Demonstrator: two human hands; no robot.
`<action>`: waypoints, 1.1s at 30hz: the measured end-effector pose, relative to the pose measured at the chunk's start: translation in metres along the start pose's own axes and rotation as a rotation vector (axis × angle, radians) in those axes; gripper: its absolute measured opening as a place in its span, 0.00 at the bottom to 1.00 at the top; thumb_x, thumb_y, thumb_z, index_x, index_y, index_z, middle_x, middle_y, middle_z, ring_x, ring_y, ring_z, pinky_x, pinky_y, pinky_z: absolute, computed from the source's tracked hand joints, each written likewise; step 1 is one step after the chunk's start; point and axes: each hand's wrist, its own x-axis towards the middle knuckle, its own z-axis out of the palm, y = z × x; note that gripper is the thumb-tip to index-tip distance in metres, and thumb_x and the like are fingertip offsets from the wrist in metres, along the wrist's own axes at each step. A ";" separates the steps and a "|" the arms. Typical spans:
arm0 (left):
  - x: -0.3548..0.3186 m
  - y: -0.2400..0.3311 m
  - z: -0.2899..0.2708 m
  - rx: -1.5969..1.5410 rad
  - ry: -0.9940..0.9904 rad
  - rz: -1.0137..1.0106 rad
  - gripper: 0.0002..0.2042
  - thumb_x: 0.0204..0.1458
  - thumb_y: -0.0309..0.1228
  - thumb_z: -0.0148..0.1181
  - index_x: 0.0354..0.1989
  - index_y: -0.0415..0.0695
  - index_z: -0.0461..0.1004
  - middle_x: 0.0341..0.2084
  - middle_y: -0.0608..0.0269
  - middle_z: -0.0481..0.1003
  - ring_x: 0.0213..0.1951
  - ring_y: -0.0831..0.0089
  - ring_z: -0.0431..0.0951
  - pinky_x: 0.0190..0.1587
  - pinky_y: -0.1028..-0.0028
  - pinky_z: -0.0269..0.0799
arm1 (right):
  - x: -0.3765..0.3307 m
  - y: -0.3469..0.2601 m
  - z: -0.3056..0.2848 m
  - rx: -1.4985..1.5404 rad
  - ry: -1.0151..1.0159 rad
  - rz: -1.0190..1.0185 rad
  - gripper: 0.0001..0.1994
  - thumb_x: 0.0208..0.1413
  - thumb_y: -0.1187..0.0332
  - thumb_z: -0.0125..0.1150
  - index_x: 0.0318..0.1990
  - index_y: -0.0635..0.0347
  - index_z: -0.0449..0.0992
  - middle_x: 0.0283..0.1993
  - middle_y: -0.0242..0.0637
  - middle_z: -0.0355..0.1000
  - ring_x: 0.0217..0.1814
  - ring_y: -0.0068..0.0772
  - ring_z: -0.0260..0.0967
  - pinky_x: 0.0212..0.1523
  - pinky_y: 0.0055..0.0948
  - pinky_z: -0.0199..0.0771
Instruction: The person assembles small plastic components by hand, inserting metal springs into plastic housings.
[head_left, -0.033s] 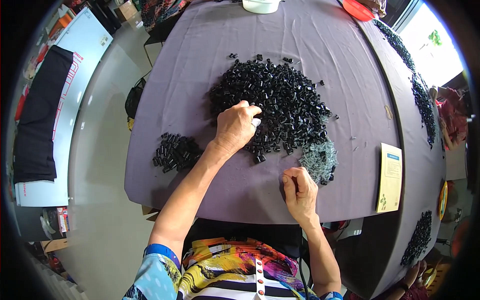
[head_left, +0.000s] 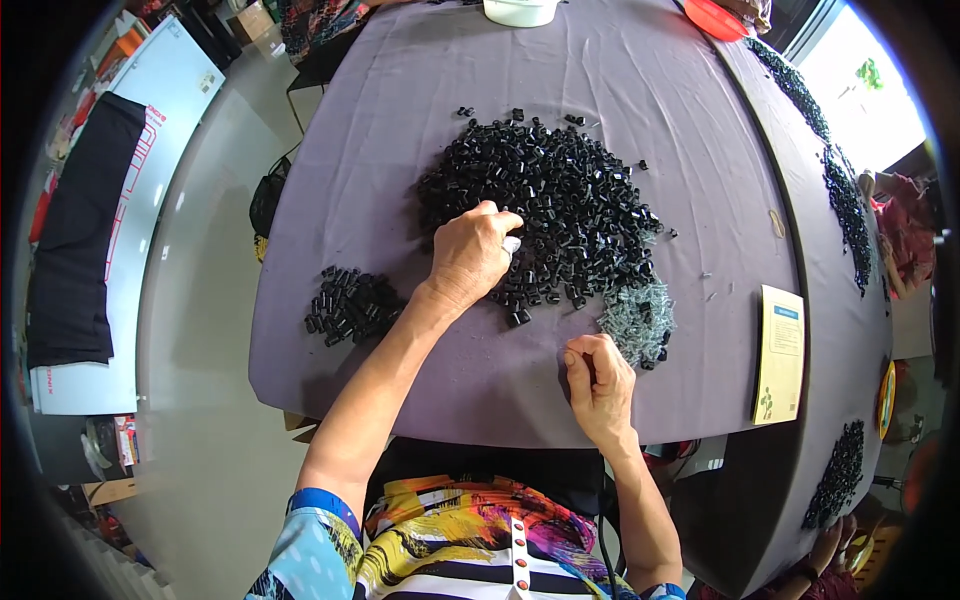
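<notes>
A broad heap of small black plastic parts (head_left: 560,200) covers the middle of the table. My left hand (head_left: 472,252) is at its near left side, fingers bent down among the pieces; what the fingertips pinch is hidden. Just in front of the heap's right end lies a pile of small clear plastic pieces (head_left: 636,322). Near that pile my right hand (head_left: 602,388) is held above the cloth, thumb and fingers closed together; anything in them is too small to make out. Left of my left forearm sits a smaller pile of black parts (head_left: 352,305).
The grey tablecloth (head_left: 350,150) spreads under everything. A yellowish booklet (head_left: 779,355) lies to the right, beside a dark seam between tables. More black parts (head_left: 838,475) lie along the right table. At the far edge are a white bowl (head_left: 522,12) and a red basin (head_left: 716,18).
</notes>
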 end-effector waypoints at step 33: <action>-0.010 0.001 -0.006 -0.050 0.006 0.078 0.02 0.50 0.24 0.57 0.32 0.42 0.73 0.25 0.57 0.74 0.27 0.60 0.77 0.29 0.65 0.73 | -0.002 -0.002 0.003 -0.003 -0.004 -0.010 0.03 0.54 0.77 0.56 0.35 0.64 0.70 0.29 0.41 0.68 0.27 0.39 0.67 0.31 0.30 0.68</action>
